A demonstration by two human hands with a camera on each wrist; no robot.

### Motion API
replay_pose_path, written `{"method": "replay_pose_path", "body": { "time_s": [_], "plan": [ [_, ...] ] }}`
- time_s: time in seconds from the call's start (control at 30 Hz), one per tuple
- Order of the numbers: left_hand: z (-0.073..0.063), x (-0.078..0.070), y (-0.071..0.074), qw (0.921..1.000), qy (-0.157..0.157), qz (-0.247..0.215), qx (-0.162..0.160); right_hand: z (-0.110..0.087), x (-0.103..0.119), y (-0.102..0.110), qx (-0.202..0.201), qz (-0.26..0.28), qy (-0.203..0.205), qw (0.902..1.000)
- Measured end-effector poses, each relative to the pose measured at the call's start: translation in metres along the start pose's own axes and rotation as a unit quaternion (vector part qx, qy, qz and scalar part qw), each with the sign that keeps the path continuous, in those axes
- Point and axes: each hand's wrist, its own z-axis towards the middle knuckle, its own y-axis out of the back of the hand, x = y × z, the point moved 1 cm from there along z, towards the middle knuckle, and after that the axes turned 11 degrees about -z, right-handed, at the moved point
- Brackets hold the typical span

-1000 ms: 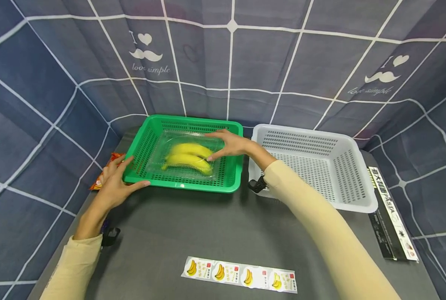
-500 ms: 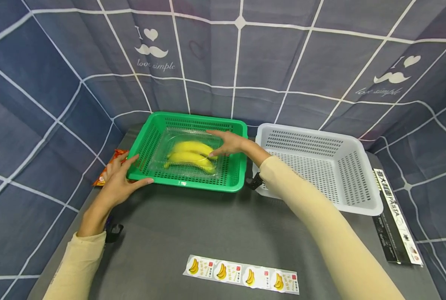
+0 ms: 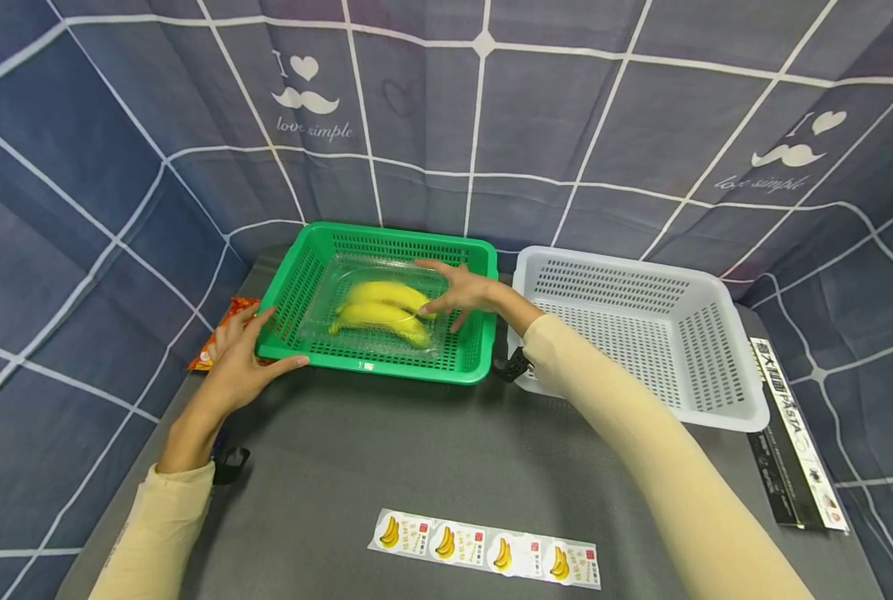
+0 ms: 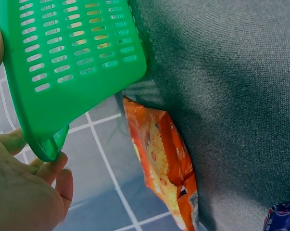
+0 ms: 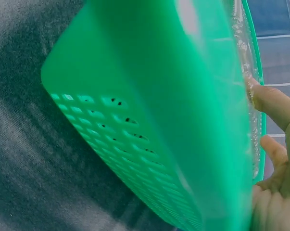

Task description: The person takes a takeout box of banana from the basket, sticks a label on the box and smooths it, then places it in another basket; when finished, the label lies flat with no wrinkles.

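Against a blue-grey grid-print curtain [image 3: 416, 108], a person works at a dark grey table [image 3: 386, 442]. A white slotted basket [image 3: 634, 325] sits on the right, with a green slotted basket [image 3: 364, 364] just beside it on the left. Inside the green basket lies a clear plastic container [image 3: 322, 308]. A black-and-white pasta box [image 3: 795, 442] lies along the white basket's right side. The left hand [image 3: 236, 358] grips the green basket's near left corner, its fingers hooked round the rim. The right hand [image 3: 461, 293] is spread over the container's right end, fingertips touching the plastic. Under the clear plastic show yellow bananas [image 3: 379, 312], slightly blurred. A strip of four banana-print labels [image 3: 484, 548] lies near the front of the table. An orange packet [image 4: 159, 159] rests near the green basket's left end, partly hidden by the left hand in the head view.
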Motion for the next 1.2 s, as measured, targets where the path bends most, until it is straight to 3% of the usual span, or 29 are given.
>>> {"method": "replay_pose_path", "body": {
  "time_s": [0.4, 0.67, 0.9, 1.2],
  "plan": [
    [0.000, -0.006, -0.003, 0.9999, 0.011, 0.004, 0.008, -0.009, -0.009, 0.002, 0.003, 0.122, 0.037, 0.9919],
    [-0.001, -0.007, -0.001, 0.9993, 0.028, 0.005, 0.024, -0.030, -0.005, 0.011, -0.019, 0.133, 0.060, 0.9891],
    [-0.004, -0.005, 0.001, 0.9982, 0.046, -0.006, 0.039, -0.066, -0.006, 0.028, -0.048, 0.130, 0.078, 0.9872],
    [-0.005, -0.005, -0.001, 0.9988, 0.040, 0.001, 0.028, -0.098, -0.018, 0.043, -0.049, 0.145, 0.095, 0.9837]
  ]
}}
